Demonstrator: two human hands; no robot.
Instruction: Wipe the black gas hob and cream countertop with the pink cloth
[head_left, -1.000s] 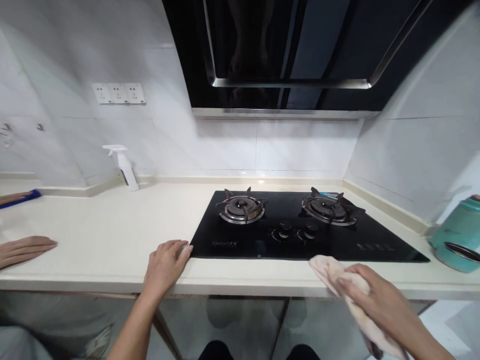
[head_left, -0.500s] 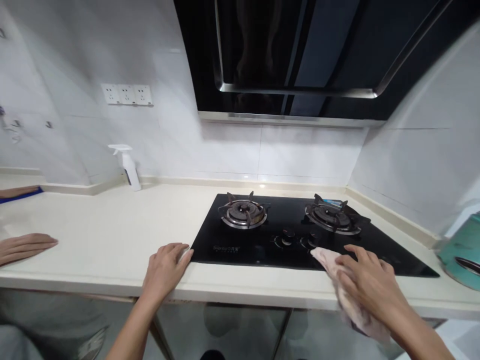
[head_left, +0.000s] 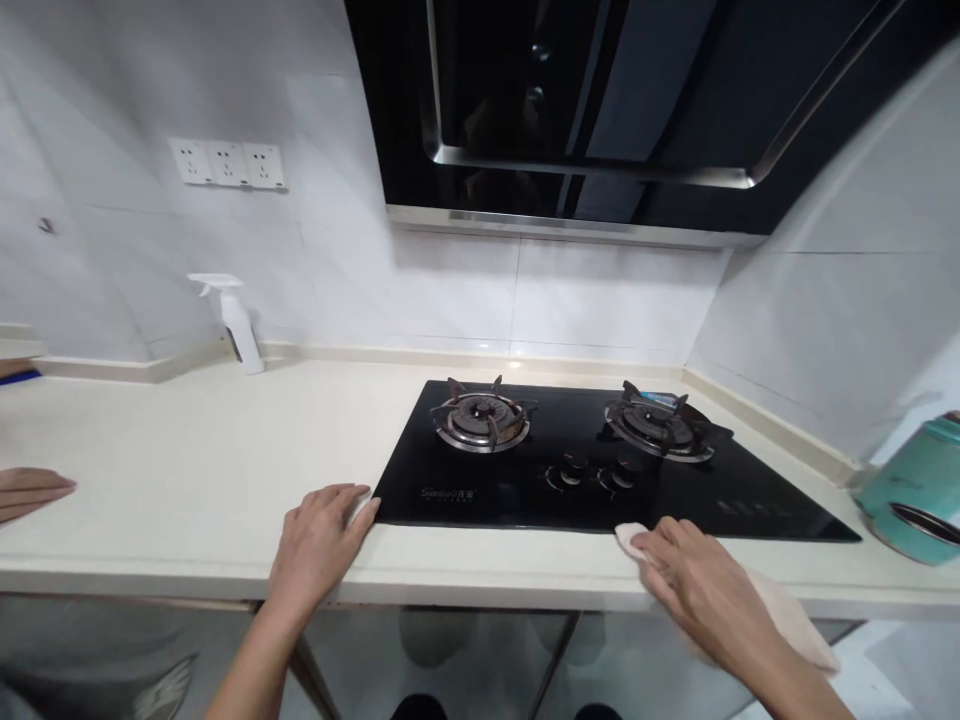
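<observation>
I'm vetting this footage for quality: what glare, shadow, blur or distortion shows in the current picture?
Head view: pale glints on the glossy range hood; head view: soft shadow on the wall just below it; head view: teal container leans near the right edge, probably wide-lens distortion; head view: cloth in the right hand looks slightly soft.

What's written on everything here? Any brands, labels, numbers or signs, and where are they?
"S…": brand mark at the black cooktop's front left; the rest is too blurred to be sure.
Blue sticker behind the right burner: lettering too small to read.
Faint markings at the cooktop's front right: unreadable.
No other text is legible.
</observation>
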